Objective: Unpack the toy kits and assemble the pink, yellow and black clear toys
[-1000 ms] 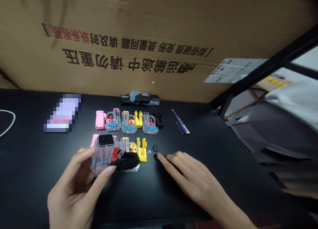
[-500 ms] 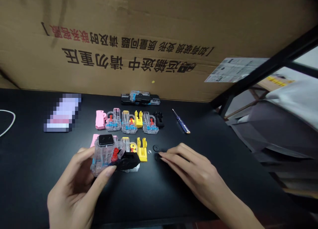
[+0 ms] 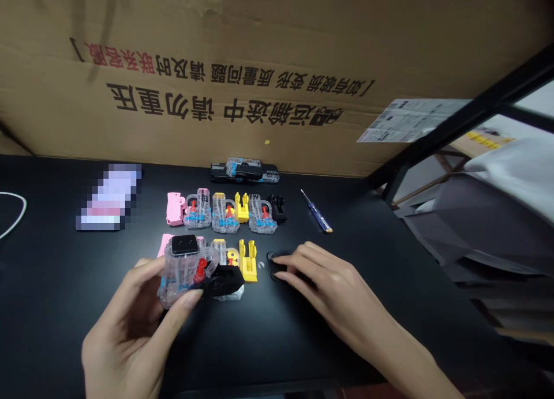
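My left hand (image 3: 142, 324) is closed around a clear plastic housing (image 3: 175, 275) with a black cap on top, a red peg and a black clip-like part at its side. It is held up in front of the second row of parts, partly hiding a pink piece (image 3: 164, 244) and clear housings behind. To the right stands a yellow bracket (image 3: 248, 263). My right hand (image 3: 324, 275) is low over the tabletop, thumb and forefinger apart. Their tips are at two small black discs (image 3: 270, 255), the lower one partly covered by the thumb. A tiny clear piece (image 3: 261, 265) lies beside them.
Clear housings (image 3: 225, 217) with pink, yellow and black pieces form a row farther back. Behind them lies a black-and-clear assembly (image 3: 244, 171) by the cardboard box (image 3: 242, 41). A screwdriver (image 3: 317, 213) lies right, a blurred-out flat object (image 3: 110, 197) and white cable (image 3: 21, 206) left.
My right hand has shifted slightly up and away; its thumb and forefinger, together at the lower disc before, have spread apart. My left hand and the housing have barely moved.
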Tool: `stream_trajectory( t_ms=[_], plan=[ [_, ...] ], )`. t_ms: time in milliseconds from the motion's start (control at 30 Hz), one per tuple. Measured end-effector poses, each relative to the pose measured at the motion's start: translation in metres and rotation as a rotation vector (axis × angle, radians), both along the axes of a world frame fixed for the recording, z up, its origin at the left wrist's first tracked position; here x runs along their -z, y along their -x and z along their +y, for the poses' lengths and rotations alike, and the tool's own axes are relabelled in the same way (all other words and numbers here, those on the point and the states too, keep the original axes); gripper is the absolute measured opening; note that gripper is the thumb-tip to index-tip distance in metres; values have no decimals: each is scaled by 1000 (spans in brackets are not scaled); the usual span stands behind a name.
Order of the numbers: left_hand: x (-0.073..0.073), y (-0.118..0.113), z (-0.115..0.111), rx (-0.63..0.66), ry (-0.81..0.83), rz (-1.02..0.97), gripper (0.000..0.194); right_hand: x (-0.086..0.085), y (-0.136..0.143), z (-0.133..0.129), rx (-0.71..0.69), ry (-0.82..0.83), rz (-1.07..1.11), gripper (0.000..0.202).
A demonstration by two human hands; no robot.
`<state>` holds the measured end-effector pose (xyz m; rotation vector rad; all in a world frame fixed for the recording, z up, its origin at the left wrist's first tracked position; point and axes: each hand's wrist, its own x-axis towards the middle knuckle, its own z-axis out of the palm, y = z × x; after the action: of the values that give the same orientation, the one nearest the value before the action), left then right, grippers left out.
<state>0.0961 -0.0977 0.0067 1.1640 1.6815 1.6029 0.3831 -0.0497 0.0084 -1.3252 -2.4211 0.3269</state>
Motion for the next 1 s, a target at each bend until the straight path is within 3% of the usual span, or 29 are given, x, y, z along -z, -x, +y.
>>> stream_trajectory(
  t_ms=[1000],
  plan=[
    [0, -2, 0, -3, -3, -82, 35, -1, 0, 8, -40, -29, -36, 24]
  ],
)
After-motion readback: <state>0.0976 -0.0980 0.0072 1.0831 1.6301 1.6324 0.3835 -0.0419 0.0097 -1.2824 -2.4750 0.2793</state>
